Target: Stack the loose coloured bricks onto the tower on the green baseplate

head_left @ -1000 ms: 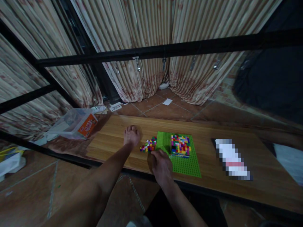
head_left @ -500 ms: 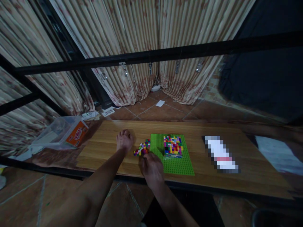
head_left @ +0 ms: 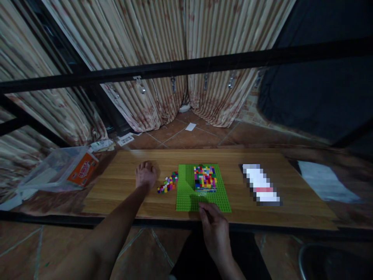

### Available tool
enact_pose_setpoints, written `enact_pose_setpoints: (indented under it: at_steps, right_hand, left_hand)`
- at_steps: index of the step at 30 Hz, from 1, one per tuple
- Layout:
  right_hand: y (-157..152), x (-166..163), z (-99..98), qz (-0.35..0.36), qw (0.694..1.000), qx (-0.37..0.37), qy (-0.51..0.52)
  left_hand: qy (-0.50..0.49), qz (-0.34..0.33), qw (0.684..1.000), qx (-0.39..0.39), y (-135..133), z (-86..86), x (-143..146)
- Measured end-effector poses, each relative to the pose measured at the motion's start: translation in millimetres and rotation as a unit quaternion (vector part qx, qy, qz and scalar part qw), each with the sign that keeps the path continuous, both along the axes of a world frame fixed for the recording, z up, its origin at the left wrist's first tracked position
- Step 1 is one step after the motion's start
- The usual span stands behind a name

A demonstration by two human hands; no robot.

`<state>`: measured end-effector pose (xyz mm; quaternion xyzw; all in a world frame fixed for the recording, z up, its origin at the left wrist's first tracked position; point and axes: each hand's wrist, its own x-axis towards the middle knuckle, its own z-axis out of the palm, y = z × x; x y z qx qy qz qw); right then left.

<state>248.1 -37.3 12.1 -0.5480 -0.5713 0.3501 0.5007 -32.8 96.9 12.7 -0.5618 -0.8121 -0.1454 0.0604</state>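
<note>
The left hand (head_left: 145,175) lies loosely spread on the table (head_left: 116,175), beside loose bricks (head_left: 168,183); the right hand (head_left: 215,225), fingertips together, contents unclear, hovers at the near edge, by the green baseplate (head_left: 184,196) bearing a brick block (head_left: 205,177).

Your right hand (head_left: 215,227) has left the loose bricks (head_left: 167,182) and moved right, to the near edge of the green baseplate (head_left: 184,190), in front of the brick block (head_left: 205,177). This uncovers the baseplate's near left corner. Your view has swung right, bringing more of a dark round object (head_left: 326,262) into sight at lower right.
</note>
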Motion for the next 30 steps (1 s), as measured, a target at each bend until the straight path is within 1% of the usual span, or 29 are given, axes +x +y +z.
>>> enact_pose_setpoints:
  at_steps: [5, 15, 20, 24, 30]
  right_hand:
    - [-3, 11, -6.1, -0.001, 1.000, -0.010, -0.008]
    - [0, 12, -9.4, -0.010, 1.000, 0.009, -0.015]
    - [2, 14, -6.5, -0.002, 1.000, -0.024, 0.002]
    - [5, 13, -3.8, -0.010, 0.999, -0.038, 0.028]
    - [9, 13, -7.2, -0.025, 0.996, -0.057, 0.066]
  left_hand:
    - [0.001, -0.001, 1.000, 0.001, 0, 0.9, 1]
    - [-0.017, -0.005, 1.000, 0.005, 0, 0.3, 0]
    - [-0.011, -0.002, 1.000, 0.003, 0, 0.9, 0]
    - [-0.005, -0.007, 1.000, 0.006, 0, 0.5, -1]
    - [-0.006, -0.011, 1.000, 0.012, 2, -1.7, -3]
